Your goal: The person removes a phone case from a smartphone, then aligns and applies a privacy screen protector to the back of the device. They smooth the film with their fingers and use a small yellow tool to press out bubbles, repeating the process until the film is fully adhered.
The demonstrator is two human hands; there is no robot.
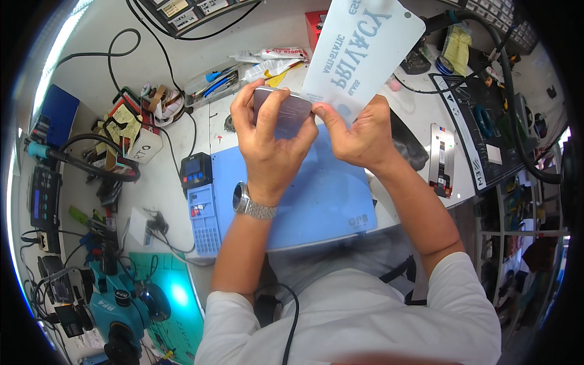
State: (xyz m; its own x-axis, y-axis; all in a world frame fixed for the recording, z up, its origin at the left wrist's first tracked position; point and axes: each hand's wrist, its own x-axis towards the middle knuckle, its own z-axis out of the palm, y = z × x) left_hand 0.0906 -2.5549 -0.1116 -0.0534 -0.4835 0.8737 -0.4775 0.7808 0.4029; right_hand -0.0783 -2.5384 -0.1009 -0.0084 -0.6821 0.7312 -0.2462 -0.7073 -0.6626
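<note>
My left hand (266, 131), with a metal-banded watch (252, 204) on its wrist, is closed round a smartphone (291, 112) raised above the blue work mat (304, 188). The phone's face is dark and shiny, with pale reflections. My right hand (362, 131) pinches the lower end of a large flat white sheet (356, 55) between thumb and fingers. Blue-grey lettering covers the sheet, which has a small hole in its upper right corner. The sheet's lower edge lies right beside the phone's right end; whether they touch I cannot tell.
A blue parts tray (204, 222) borders the mat's left side. To the right lie a loose phone screen (442, 161) and a black mat (477, 125). Tubes (274, 64) lie at the back. A teal microscope (125, 310) stands lower left, and a dark flexible arm (511, 91) curves down at right.
</note>
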